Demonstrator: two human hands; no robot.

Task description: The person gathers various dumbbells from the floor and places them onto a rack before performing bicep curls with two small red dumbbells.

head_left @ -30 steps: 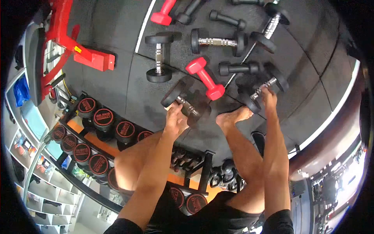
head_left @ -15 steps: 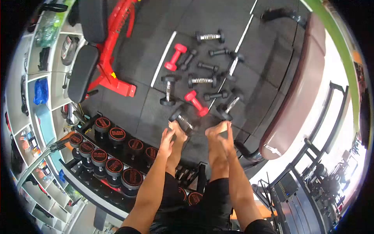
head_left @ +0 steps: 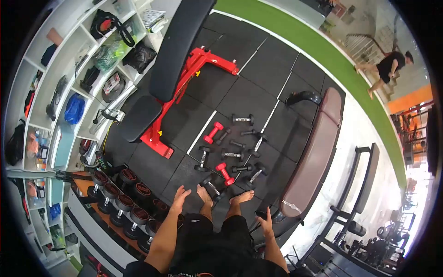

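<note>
My left hand hangs in the air left of my bare feet, fingers apart and holding nothing. On the other side, my right hand is raised near the end of the brown padded bench, fingers stretched and empty. Between and beyond my feet, dumbbells lie loose on the floor. Closest is a black dumbbell with a chrome handle, right by my left foot. Just past it lies a red dumbbell, with another red dumbbell farther off. Among them are a chrome-handled dumbbell and several small black ones.
At left stands a rack of round-headed dumbbells, with white shelves behind. A red-framed bench is ahead left. The brown bench runs along the right. A person is beyond the green strip.
My view has risen and shifted, so the dumbbells look farther away. Both hands have come up from beside my feet and moved apart. A person now shows at far right.
</note>
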